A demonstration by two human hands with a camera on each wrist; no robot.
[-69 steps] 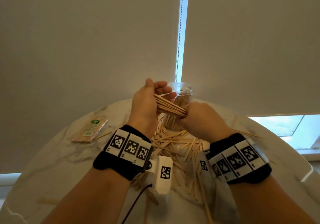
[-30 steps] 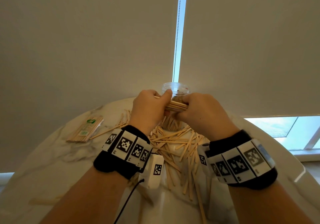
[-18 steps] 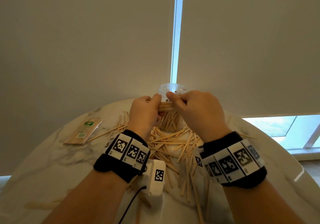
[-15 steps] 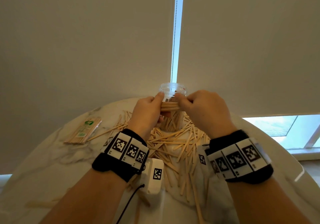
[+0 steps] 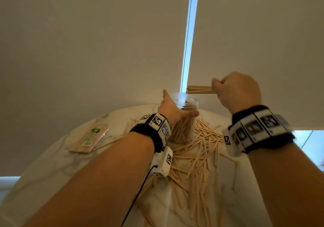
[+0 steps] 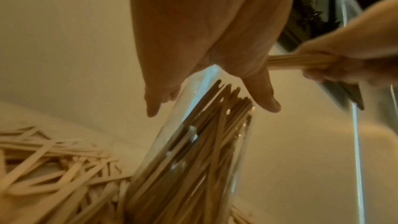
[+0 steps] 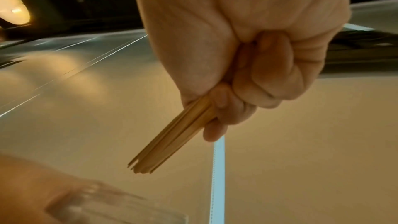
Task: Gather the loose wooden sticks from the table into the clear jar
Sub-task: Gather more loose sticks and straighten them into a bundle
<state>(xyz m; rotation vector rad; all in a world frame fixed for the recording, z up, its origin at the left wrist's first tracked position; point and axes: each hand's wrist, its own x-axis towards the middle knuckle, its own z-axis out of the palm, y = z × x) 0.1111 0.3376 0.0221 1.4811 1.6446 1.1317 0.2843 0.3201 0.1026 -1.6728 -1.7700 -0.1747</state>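
Observation:
The clear jar point(image 5: 188, 104) stands at the far side of the round table, packed with upright wooden sticks. My left hand point(image 5: 175, 107) holds it near the rim, thumb in front and fingers on its left side; the left wrist view shows the jar point(image 6: 193, 159) between thumb and fingers point(image 6: 152, 108). My right hand point(image 5: 216, 89) grips a bundle of sticks point(image 5: 198, 89), held about level, up and to the right of the jar mouth. In the right wrist view the bundle point(image 7: 172, 142) sticks out from the curled fingers point(image 7: 221, 105), with the jar point(image 7: 107, 209) blurred below.
Several loose sticks point(image 5: 196, 153) lie scattered on the marble table point(image 5: 52, 170) in front of and right of the jar. A wrapped packet of sticks point(image 5: 89, 138) lies at the left. Closed roller blinds stand right behind the table.
Both hands were squaring the bundle in front of the jar. The left hand has let go and taken the jar; the right hand has lifted the bundle up and to the right.

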